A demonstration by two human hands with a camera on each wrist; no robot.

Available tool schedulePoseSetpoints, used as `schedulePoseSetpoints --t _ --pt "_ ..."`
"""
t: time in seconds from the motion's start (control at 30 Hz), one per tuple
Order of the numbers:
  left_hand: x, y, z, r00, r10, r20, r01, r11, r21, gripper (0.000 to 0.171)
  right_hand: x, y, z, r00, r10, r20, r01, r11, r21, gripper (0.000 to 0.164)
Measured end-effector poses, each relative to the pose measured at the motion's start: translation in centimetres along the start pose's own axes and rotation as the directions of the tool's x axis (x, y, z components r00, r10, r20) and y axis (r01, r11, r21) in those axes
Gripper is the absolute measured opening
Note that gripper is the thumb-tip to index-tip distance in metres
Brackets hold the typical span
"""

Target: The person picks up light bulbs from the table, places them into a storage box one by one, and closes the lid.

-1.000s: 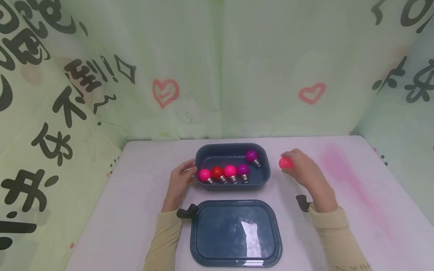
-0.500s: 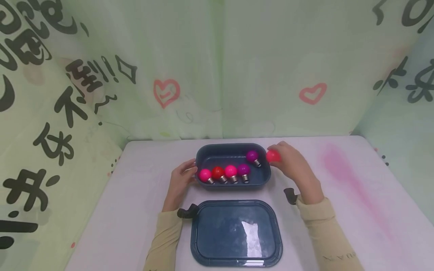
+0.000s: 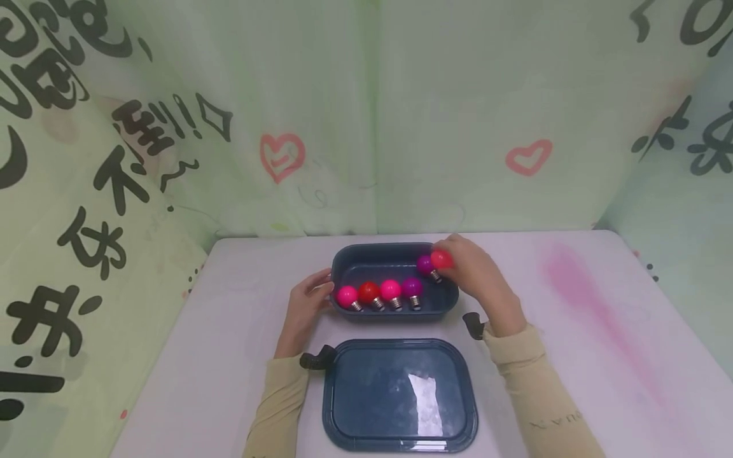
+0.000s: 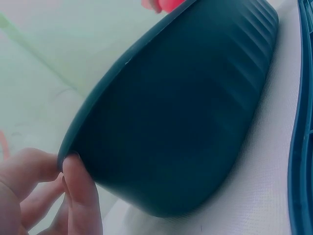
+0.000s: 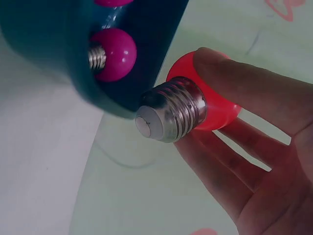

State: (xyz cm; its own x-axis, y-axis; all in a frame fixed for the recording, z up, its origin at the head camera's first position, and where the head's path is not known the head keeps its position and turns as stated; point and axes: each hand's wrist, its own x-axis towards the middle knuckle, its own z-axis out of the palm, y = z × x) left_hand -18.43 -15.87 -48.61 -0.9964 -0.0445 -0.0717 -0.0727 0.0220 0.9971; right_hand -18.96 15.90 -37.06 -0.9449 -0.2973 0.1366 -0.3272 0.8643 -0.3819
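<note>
- The red bulb (image 5: 217,108) has a round, glossy, coral-red globe and a silvery screw base with ridged threads; a pale ring surrounds the contact at its tip.
- Seen from the right wrist, the base points towards 8 o'clock, away from the palm.
- In the head view, the bulb is at the 2 o'clock corner of the dark blue box (image 3: 373,256), close beside a purple bulb (image 3: 424,263); whether the two touch is unclear.
- The right hand (image 3: 476,272) holds the red bulb by its globe, thumb on one side and fingers spread along the other. It comes in from the box's 3 o'clock end, with the forearm slanting back towards 5 o'clock.
- The left hand (image 3: 305,308) grips the box's rim at 9 o'clock between its fingertips, its forearm running back towards 7 o'clock.
- Along the box's 6 o'clock side lie four bulbs in a row, from left to right: a pink bulb (image 3: 346,295), a second red bulb (image 3: 368,291), a second pink bulb (image 3: 390,289) and a second purple bulb (image 3: 410,286). Their metal bases point roughly to 5 or 6 o'clock.
- The dark blue lid (image 3: 389,394) lies flat on the white table (image 3: 217,356), at 6 o'clock from the box and apart from it.
</note>
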Motion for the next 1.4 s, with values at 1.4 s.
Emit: schedulePoseSetpoints --t 1.4 --pt "-0.2 0.0 -0.4 1.000 -0.012 0.018 0.012 1.000 0.021 0.038 5.2 -3.9 4.0 0.977 -0.107 0.184 0.118 0.992 -0.049 0.039"
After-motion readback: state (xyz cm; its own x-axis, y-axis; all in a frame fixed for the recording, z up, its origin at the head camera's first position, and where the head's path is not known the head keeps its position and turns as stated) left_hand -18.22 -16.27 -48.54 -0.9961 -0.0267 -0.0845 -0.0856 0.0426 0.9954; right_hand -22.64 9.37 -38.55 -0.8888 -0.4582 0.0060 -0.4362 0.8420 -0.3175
